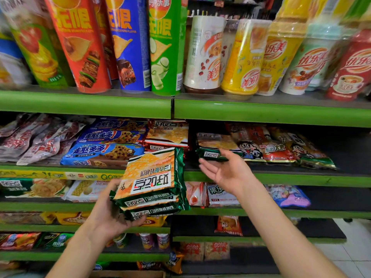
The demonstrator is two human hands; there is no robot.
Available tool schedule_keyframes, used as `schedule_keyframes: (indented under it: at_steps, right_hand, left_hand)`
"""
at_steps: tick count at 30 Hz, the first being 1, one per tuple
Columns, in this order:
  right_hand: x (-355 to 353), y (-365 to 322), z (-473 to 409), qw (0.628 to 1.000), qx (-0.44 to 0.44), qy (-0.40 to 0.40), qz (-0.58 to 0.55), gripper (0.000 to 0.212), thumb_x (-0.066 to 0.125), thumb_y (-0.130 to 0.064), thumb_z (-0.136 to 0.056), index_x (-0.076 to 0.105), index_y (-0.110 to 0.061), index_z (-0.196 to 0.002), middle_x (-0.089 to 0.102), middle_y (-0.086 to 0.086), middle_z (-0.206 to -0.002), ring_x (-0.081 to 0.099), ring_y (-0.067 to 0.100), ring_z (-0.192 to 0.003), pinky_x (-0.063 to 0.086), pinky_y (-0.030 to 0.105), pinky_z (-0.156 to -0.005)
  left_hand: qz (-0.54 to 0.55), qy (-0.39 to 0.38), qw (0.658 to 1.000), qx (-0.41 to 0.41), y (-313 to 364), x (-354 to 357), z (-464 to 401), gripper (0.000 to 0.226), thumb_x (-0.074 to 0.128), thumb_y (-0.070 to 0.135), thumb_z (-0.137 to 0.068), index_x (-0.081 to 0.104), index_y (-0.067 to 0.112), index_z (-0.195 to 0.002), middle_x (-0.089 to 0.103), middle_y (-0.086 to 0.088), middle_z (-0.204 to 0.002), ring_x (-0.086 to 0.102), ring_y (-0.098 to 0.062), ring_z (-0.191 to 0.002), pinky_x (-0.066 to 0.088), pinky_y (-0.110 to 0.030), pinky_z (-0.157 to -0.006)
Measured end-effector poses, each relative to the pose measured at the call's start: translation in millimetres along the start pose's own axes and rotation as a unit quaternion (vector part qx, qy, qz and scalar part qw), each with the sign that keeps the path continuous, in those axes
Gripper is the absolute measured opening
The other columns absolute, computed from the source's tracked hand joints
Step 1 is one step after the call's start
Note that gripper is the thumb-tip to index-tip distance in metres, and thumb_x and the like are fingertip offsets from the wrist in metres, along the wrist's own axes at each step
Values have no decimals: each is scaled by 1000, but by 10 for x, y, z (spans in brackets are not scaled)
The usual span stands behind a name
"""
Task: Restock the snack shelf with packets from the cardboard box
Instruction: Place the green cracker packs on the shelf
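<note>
At the left of the frame, the second green metal shelf point(86, 106) down carries pale pink wrapped packets point(30, 139) and blue chocolate-chip cookie packets point(104, 152), with a stack of red-and-white cracker packets point(167, 135) just to their right. Below centre, the left hand point(112, 215) is cupped under a small stack of dark green foil cracker packets point(154, 183), gripping them from beneath with the printed faces up and upside down to the camera. To the right of centre, the right hand point(226, 169) hangs open, palm up, fingers spread, holding nothing, just in front of a matching green packet lying on the shelf point(214, 147). Further right lie red and yellow rice-cracker bags point(269, 147). The cardboard box cannot be made out with certainty. The step in hand appears to be feeding packets from the held stack onto the shelf. The next move likely calls for the free hand to take the top packet and lay it flat on the one already there.
</note>
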State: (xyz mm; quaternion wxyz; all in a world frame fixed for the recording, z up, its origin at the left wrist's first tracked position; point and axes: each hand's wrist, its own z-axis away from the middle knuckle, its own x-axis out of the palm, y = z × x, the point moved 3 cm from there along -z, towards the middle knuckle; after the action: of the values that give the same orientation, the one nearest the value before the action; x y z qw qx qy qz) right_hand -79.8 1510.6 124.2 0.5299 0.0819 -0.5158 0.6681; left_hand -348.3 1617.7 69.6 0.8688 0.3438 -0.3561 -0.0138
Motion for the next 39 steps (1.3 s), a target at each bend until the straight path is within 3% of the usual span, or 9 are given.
schedule_keyframes:
  at_steps: [5,8,12,14,17,22,27,31,39]
  right_hand:
    - [-81,75,-2,979,70,-20,188,52,29,-37,-109,55,6,-125,74,22,-106,76,27,-86,60,31,-60]
    - [-170,43,29,931,-93,39,350,30,43,-23,-105,66,-6,-98,76,18,-98,74,18,-72,58,29,-61]
    - [-19,-21,78,617,-374,41,691,24,53,-17,-98,63,-19,-120,66,-3,-111,59,1,-81,45,18,-72]
    - [37,16,-28,539,-371,18,756,46,54,-12,-95,50,-17,-140,51,3,-141,52,14,-120,43,30,-102]
    - [98,-24,-255,499,-265,37,824,60,53,-8,-92,37,-12,-150,35,10,-155,27,36,-143,25,42,-118]
    - [222,-349,-587,508,-175,101,838,57,52,-6,-90,44,-16,-145,40,13,-153,33,40,-138,33,42,-112]
    - [224,-448,-578,367,-185,133,902,37,59,-9,-89,64,-9,-125,65,16,-126,62,36,-114,51,39,-88]
    - [222,-389,-521,271,-198,134,933,25,63,-13,-88,69,-8,-112,70,12,-115,68,33,-103,43,33,-69]
    - [388,-328,-425,240,-196,123,943,25,63,-5,-88,68,-7,-112,69,12,-114,66,34,-102,44,34,-69]
  left_hand:
    - [1,-6,1000,-13,-6,9,-21,40,85,43,-36,79,18,-67,77,-14,-88,64,-35,-92,56,-49,-71]
    - [-4,-6,1000,-10,-2,-12,-45,43,86,43,-34,79,18,-69,77,-14,-89,65,-35,-89,55,-49,-71]
    - [-4,-11,1000,-2,-10,-34,-83,45,88,42,-34,79,18,-71,76,-15,-91,72,-35,-77,55,-48,-71]
    - [-3,-14,1000,2,-27,-41,-96,47,90,42,-32,79,17,-71,77,-14,-90,73,-35,-72,56,-48,-72]
    - [-5,-22,1000,7,-29,-27,-99,40,87,42,-39,78,19,-70,77,-12,-89,73,-34,-71,56,-47,-73]
    - [-6,-9,1000,9,-39,-32,-97,32,78,46,-55,79,18,-71,76,-13,-88,73,-34,-70,56,-47,-70]
    - [-14,-10,1000,15,-36,-34,-68,37,80,46,-55,79,17,-77,75,-15,-92,73,-35,-72,56,-47,-72]
    - [-13,-2,1000,13,-35,-57,-78,39,82,45,-54,78,16,-80,75,-15,-95,73,-35,-74,55,-47,-71]
    - [-21,-14,1000,13,-48,-64,-88,54,93,41,-35,77,17,-81,75,-15,-94,73,-36,-73,54,-48,-72]
